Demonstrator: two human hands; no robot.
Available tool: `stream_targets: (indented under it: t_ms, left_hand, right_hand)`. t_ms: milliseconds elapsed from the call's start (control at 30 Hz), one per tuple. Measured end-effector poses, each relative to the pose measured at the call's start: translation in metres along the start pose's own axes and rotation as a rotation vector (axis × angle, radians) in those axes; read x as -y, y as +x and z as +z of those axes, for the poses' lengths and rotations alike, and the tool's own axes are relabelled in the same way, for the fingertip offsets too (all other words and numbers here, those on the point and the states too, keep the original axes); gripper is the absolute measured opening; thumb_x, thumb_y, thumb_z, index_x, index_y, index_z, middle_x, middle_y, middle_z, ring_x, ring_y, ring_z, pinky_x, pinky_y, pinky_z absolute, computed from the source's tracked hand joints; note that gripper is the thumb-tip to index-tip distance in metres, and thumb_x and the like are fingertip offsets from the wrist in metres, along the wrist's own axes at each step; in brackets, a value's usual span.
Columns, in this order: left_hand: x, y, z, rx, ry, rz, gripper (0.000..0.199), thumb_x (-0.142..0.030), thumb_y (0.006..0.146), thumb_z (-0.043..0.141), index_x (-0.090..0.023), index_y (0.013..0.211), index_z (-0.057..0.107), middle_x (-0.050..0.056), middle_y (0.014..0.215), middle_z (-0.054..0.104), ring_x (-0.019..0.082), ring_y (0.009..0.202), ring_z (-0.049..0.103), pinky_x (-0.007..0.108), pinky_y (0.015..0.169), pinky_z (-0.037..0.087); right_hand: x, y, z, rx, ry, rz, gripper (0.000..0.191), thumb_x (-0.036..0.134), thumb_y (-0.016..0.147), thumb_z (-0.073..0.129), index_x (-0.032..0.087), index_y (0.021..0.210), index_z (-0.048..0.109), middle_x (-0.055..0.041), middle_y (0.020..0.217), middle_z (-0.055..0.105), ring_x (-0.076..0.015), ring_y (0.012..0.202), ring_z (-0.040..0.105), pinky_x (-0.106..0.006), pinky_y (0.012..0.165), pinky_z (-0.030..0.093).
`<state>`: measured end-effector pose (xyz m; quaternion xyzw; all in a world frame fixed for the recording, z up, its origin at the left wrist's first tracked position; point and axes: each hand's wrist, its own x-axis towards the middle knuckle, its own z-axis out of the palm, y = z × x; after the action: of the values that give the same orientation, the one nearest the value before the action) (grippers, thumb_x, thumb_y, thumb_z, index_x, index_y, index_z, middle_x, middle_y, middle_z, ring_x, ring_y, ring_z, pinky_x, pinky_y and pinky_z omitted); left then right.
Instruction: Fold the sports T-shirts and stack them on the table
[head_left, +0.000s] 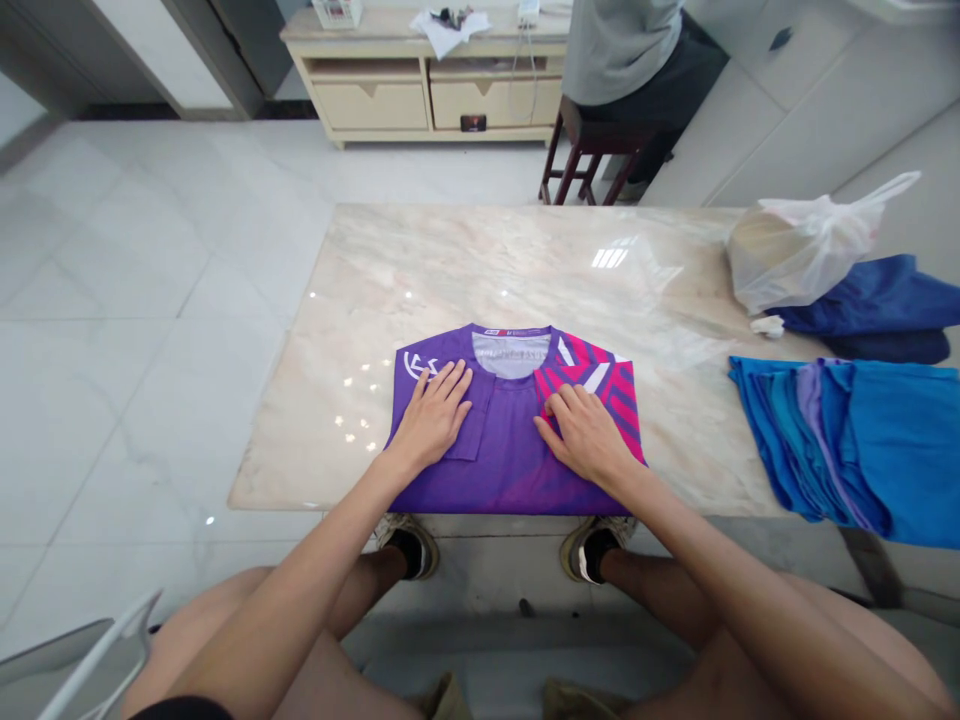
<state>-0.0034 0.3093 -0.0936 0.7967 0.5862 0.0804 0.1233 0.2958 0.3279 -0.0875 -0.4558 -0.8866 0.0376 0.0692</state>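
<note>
A purple jersey [511,440] with pink-striped and white markings lies folded at the table's near edge, its collar pointing away from me. Both sleeves are turned in over the front. My left hand [435,412] rests flat on the purple sleeve at the left, fingers stretched out and open. On the pink-striped sleeve at the right lies my right hand [585,428], its fingers somewhat bent and the thumb held apart. It presses on the cloth without visibly gripping it. The jersey's lower part is folded out of sight.
The marble-topped table [465,255] carries a pile of folded blue clothes [900,440], dark blue cloth [885,305] and a tied plastic bag [802,250] at the right. Beyond it, a person [622,50] sits on a dark stool [592,140] near a cream cabinet [375,105].
</note>
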Motion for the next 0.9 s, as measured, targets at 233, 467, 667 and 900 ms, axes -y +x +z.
stream_targets:
  t_ms: [233, 467, 667, 900]
  left_hand:
    - [0.003, 0.002, 0.005, 0.003, 0.049, -0.036, 0.065, -0.04, 0.118, 0.031, -0.018, 0.179, 0.039, 0.012, 0.188, 0.032, 0.03, 0.177, 0.025, 0.062, 0.145, 0.014]
    - [-0.004, 0.001, 0.004, 0.039, 0.043, -0.025, 0.066, -0.042, 0.118, 0.035, -0.023, 0.18, 0.035, 0.011, 0.189, 0.029, 0.031, 0.177, 0.023, 0.064, 0.145, 0.011]
    - [-0.006, 0.0, 0.005, 0.012, 0.054, -0.024, 0.068, -0.045, 0.118, 0.034, -0.02, 0.181, 0.033, 0.013, 0.189, 0.029, 0.033, 0.177, 0.022, 0.065, 0.144, 0.014]
    - [-0.007, -0.008, 0.007, 0.037, 0.086, 0.021, 0.069, -0.048, 0.118, 0.033, -0.018, 0.18, 0.036, 0.013, 0.189, 0.028, 0.033, 0.177, 0.023, 0.065, 0.145, 0.016]
  right_hand:
    - [0.007, -0.01, -0.003, 0.039, -0.083, 0.033, 0.028, 0.034, 0.115, 0.048, 0.02, 0.101, 0.068, -0.0155, 0.105, 0.069, -0.0332, 0.101, 0.058, -0.045, 0.087, 0.044]
    - [0.005, -0.006, -0.006, 0.078, -0.054, -0.037, 0.025, 0.023, 0.113, 0.047, 0.019, 0.102, 0.069, -0.0146, 0.104, 0.07, -0.0309, 0.102, 0.06, -0.044, 0.09, 0.046]
    - [-0.007, -0.005, -0.003, -0.009, 0.071, 0.039, 0.04, 0.034, 0.117, 0.044, 0.014, 0.136, 0.072, -0.0215, 0.14, 0.071, -0.0363, 0.128, 0.064, -0.051, 0.11, 0.052]
    - [-0.019, -0.006, 0.023, 0.052, 0.139, 0.028, 0.069, 0.048, 0.119, 0.037, 0.02, 0.182, 0.034, -0.0125, 0.189, 0.027, -0.0323, 0.178, 0.018, -0.058, 0.143, 0.022]
